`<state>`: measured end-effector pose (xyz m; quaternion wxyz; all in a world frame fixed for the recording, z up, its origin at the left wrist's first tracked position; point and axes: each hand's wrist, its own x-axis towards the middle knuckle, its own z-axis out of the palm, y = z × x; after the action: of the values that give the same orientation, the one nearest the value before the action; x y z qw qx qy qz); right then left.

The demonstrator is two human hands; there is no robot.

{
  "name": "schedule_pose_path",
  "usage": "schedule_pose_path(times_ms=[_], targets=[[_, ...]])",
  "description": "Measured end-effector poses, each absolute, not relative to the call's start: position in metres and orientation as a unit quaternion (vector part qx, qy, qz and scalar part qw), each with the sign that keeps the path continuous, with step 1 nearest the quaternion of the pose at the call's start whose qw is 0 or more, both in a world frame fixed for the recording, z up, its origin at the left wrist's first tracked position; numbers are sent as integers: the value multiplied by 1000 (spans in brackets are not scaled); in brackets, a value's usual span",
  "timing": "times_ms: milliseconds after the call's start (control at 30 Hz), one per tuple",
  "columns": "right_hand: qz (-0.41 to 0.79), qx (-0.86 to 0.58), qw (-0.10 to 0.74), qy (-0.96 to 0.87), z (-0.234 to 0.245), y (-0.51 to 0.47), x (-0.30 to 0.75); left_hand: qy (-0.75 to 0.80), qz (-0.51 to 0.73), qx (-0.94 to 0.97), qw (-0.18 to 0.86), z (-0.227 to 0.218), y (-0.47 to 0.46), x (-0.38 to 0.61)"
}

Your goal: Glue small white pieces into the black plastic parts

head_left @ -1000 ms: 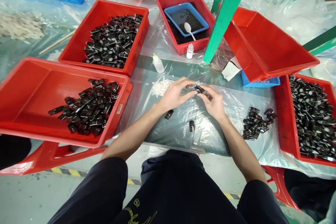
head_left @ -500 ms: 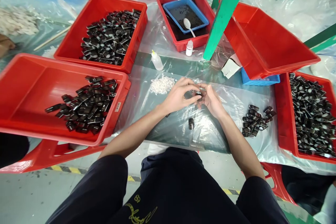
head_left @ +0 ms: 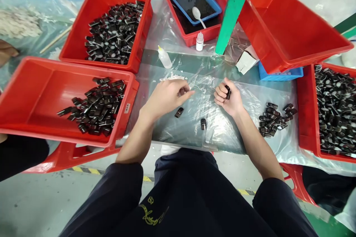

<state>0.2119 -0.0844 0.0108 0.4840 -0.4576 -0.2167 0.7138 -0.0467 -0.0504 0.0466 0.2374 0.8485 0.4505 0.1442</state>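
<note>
My right hand (head_left: 228, 99) is wrapped in a fist around a small glossy black plastic part (head_left: 228, 92), which shows between thumb and fingers. My left hand (head_left: 170, 95) hovers at the near side of a heap of tiny white pieces (head_left: 174, 77), covering most of it. Its fingers are curled with thumb and forefinger drawn together; anything at their tips is too small to make out. Two more black parts lie on the plastic-covered table between my arms: one (head_left: 179, 112) below my left hand, another (head_left: 203, 124) further right.
Red bins of black parts stand at left (head_left: 66, 96), far left (head_left: 80, 26) and right (head_left: 307, 118). Loose black parts (head_left: 274, 120) lie inside the right bin. Two small bottles (head_left: 165, 58), a green post (head_left: 233, 14) and a tilted red bin (head_left: 294, 29) stand beyond my hands.
My hands were together over a black part and have now separated. The right keeps a black part in its fist; the left has moved left to the white pieces, uncovering another black part.
</note>
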Motion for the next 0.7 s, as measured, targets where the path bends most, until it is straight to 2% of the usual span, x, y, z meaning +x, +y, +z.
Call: schedule_pose_path(times_ms=[233,333,533,700], targets=[[672,-478,529,-203,7,-79,221,515,-36,838,178,24,-100,-73],[658,-488,534,-209,6,-78,223,482,-32,851,205,14,-109,-65],[635,-494,550,-223,3,-78,225,393,7,854,341,14,-125,-28],[625,-492,559,-235,2,-79,227,380,-40,857,347,13,-124,-13]])
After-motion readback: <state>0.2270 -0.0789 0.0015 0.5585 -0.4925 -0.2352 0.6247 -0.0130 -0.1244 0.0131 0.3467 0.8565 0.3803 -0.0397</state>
